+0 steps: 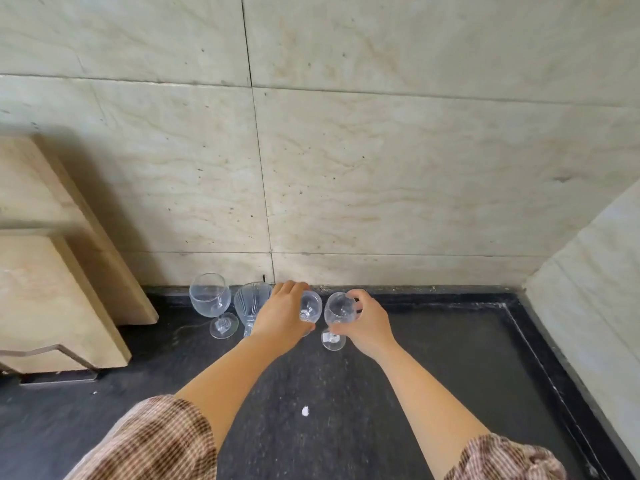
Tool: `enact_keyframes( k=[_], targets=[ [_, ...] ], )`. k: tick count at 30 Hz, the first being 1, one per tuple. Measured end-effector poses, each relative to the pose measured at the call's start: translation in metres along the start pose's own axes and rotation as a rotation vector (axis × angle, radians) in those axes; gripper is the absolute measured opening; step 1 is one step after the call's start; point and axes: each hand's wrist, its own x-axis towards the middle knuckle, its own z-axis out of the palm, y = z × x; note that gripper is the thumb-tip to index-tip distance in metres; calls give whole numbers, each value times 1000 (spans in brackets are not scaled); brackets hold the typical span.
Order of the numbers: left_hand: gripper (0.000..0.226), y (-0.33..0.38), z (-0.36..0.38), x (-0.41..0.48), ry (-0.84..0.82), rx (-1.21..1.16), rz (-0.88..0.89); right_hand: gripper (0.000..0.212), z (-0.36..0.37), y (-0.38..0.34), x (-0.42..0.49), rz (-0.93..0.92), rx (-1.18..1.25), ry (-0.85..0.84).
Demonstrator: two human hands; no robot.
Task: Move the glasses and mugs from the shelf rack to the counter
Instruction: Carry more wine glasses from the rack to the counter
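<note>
Several clear stemmed glasses stand in a row on the dark counter (433,358) against the marble wall. At the left is a round wine glass (209,296), beside it a ribbed goblet (250,303). My left hand (282,315) is wrapped around the bowl of a third wine glass (311,306), whose stem and foot it hides. My right hand (369,322) holds the bowl of a fourth wine glass (337,311) from its right side; its foot rests on the counter. The two held glasses stand close together.
A beige stone shelf unit (52,254) rises at the left, with a metal rail (52,351) near its foot. The marble wall (381,168) runs behind and along the right. A small white scrap (305,411) lies on the counter between my forearms.
</note>
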Motion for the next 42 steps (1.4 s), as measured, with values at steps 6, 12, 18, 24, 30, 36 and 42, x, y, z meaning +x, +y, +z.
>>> enact_keyframes(
  k=[6,12,18,24,30,36,42],
  targets=[
    [69,-12,9,22,-15,87,-8,61,16,1,29,-30,14,20],
    [71,-15,12,31,8,96,-8,59,19,-2,43,-47,-3,27],
    [69,-17,14,33,2,119,-25,68,23,-4,49,-31,-82,1],
    [77,-18,14,30,-11,139,-30,74,21,-6,45,-46,-180,3],
    [63,-19,-16,-6,158,1,-46,70,11,-31,17,-220,-334,50],
    [51,-40,-66,-80,252,-11,-180,47,45,-81,-38,-383,-396,-23],
    [50,-77,-132,-198,359,50,-378,45,106,-144,-124,-601,-442,-159]
  ],
)
